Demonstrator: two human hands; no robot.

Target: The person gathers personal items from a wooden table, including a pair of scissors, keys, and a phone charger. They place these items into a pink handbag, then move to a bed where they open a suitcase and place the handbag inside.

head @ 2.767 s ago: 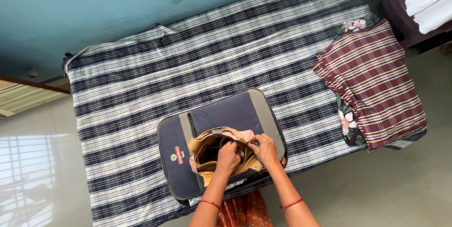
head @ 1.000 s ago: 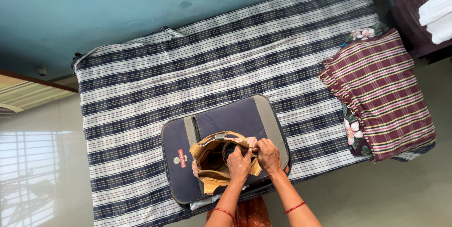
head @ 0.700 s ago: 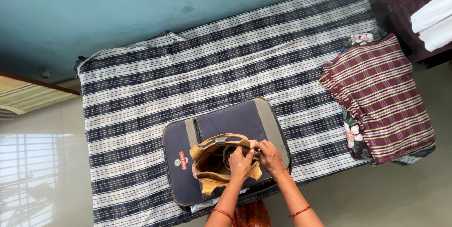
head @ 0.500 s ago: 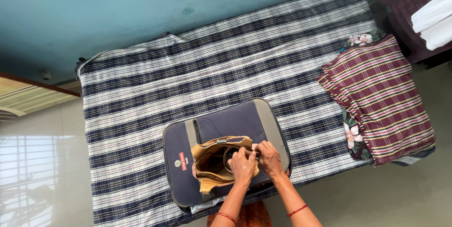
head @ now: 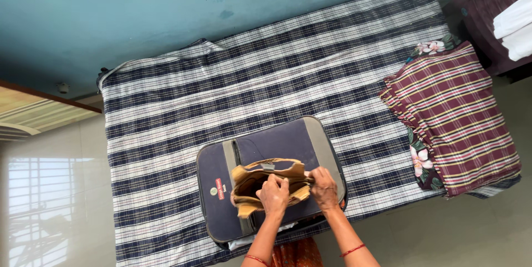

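A single head-worn view is taken from well above, facing almost straight down. The left hand [head: 273,194] and right hand [head: 324,188] are seen low in the frame, on a tan bag [head: 260,181]; the checked bed [head: 249,78] is spread beyond them.

A handbag [head: 260,181] lies on a suitcase [head: 288,145] on the bed [head: 249,78], folded cloth [head: 451,114] to its right.
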